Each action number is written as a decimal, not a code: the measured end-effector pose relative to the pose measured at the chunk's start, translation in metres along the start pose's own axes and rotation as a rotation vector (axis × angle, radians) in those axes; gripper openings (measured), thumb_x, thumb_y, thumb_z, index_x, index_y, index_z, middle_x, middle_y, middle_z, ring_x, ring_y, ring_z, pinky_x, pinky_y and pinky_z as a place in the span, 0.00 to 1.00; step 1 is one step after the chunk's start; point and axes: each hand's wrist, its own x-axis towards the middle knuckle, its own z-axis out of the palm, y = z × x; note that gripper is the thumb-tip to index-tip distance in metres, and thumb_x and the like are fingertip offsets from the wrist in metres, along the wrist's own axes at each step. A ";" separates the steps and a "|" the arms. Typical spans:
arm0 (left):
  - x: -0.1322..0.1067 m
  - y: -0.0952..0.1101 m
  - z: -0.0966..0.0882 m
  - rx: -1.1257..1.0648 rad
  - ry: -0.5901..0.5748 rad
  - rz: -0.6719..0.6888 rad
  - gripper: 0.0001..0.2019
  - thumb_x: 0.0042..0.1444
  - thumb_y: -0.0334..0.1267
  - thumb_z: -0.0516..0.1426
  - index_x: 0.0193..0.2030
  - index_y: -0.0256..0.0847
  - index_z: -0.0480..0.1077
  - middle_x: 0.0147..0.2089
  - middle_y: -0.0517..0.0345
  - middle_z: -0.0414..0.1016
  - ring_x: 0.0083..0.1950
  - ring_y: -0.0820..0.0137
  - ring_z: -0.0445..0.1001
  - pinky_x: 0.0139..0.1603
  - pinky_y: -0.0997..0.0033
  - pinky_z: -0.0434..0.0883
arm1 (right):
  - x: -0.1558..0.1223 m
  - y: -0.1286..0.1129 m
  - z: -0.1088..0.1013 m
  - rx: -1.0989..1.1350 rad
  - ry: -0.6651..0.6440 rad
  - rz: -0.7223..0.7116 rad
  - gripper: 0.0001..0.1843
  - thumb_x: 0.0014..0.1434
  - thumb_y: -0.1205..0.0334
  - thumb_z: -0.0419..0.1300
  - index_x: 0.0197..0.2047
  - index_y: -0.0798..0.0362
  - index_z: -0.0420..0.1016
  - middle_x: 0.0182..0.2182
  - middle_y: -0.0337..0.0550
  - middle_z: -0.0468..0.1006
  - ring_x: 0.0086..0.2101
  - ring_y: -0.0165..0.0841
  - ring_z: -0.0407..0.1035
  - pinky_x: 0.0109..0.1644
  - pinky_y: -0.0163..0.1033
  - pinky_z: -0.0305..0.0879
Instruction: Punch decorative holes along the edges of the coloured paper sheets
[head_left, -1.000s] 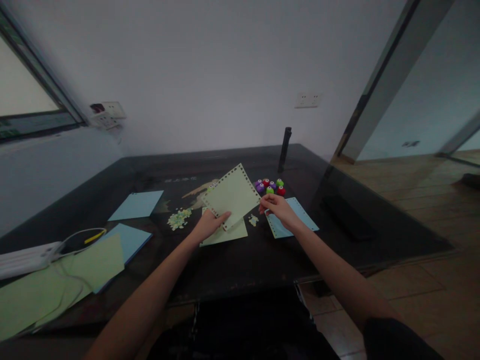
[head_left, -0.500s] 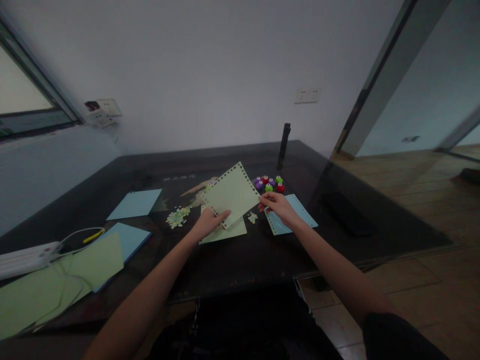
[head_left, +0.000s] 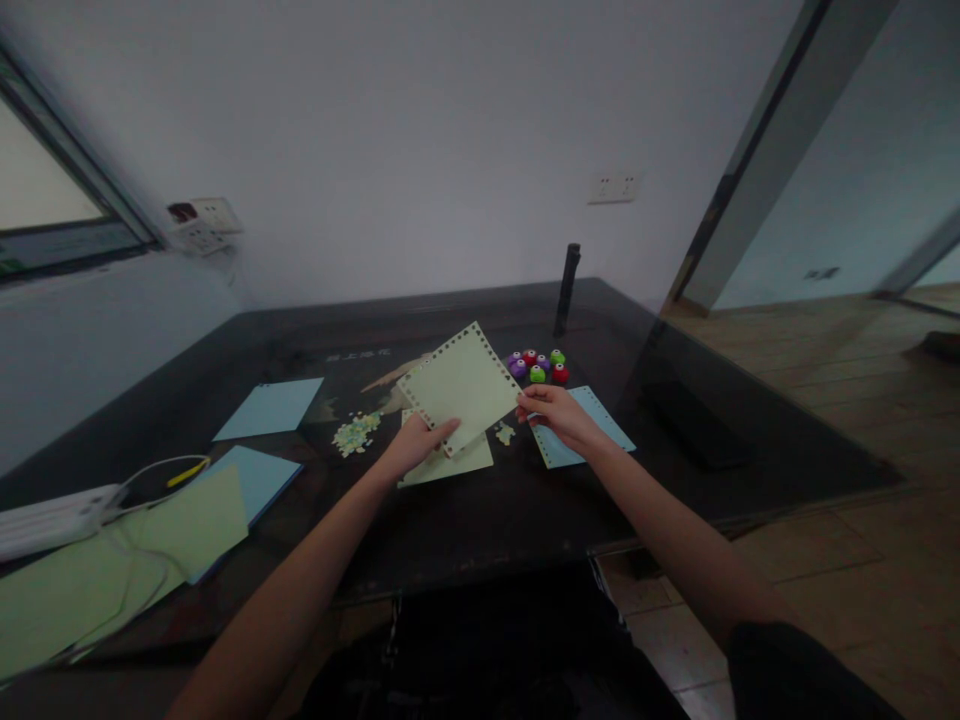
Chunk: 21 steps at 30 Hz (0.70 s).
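A pale green sheet of paper [head_left: 466, 388], with punched holes along several edges, is held up at a tilt above the dark table. My left hand [head_left: 415, 446] is closed on its lower edge, thumb on top. At its right corner, my right hand [head_left: 553, 412] pinches the sheet between the fingers. Beneath lies another green sheet [head_left: 457, 463], partly covered. A few small punched paper bits [head_left: 505, 433] lie to its right, and a bigger heap of paper bits [head_left: 356, 433] is to the left. Under my right forearm rests a blue punched sheet [head_left: 600, 420].
Several colourful eyeball-like hole punches [head_left: 538, 366] sit behind the sheet. A black upright object [head_left: 568, 290] stands at the back. Blue paper [head_left: 271, 407], green paper [head_left: 202, 515] and a white power strip [head_left: 52, 522] with cable lie left. A dark flat object [head_left: 694, 425] lies right.
The held green sheet has shifted slightly to the left and tilted a little. Both hands keep their hold on it, and the things on the table stay where they were.
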 end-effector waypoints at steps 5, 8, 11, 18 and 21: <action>0.000 0.001 0.001 -0.058 0.008 0.023 0.16 0.50 0.49 0.58 0.36 0.36 0.73 0.28 0.52 0.77 0.31 0.64 0.74 0.29 0.68 0.72 | -0.001 -0.001 -0.001 0.078 -0.037 0.041 0.17 0.42 0.53 0.69 0.27 0.54 0.70 0.24 0.39 0.74 0.27 0.27 0.68 0.28 0.32 0.59; -0.001 0.002 -0.001 -0.067 -0.050 -0.020 0.17 0.50 0.50 0.58 0.36 0.35 0.73 0.29 0.50 0.77 0.30 0.63 0.74 0.29 0.65 0.71 | -0.002 -0.001 -0.001 0.127 -0.058 0.045 0.17 0.42 0.53 0.70 0.27 0.54 0.70 0.25 0.39 0.74 0.27 0.27 0.68 0.29 0.32 0.60; 0.001 0.003 -0.008 -0.046 -0.130 -0.068 0.19 0.50 0.51 0.57 0.38 0.33 0.72 0.29 0.49 0.76 0.27 0.64 0.73 0.28 0.65 0.70 | -0.002 -0.001 0.000 0.145 -0.060 0.041 0.16 0.42 0.53 0.70 0.27 0.54 0.71 0.25 0.39 0.73 0.26 0.27 0.67 0.29 0.33 0.60; 0.007 0.013 -0.033 0.126 0.511 0.231 0.29 0.51 0.37 0.58 0.60 0.39 0.57 0.55 0.44 0.66 0.48 0.64 0.70 0.45 0.63 0.70 | 0.000 0.006 0.007 0.023 -0.082 0.019 0.17 0.43 0.50 0.69 0.27 0.55 0.72 0.23 0.39 0.74 0.24 0.26 0.66 0.27 0.32 0.60; -0.003 0.025 -0.023 0.314 0.472 0.344 0.17 0.54 0.37 0.55 0.51 0.39 0.66 0.51 0.48 0.70 0.48 0.65 0.70 0.51 0.62 0.67 | 0.001 0.010 0.013 -0.034 -0.117 -0.006 0.17 0.44 0.49 0.68 0.28 0.55 0.73 0.23 0.38 0.74 0.24 0.26 0.66 0.28 0.32 0.60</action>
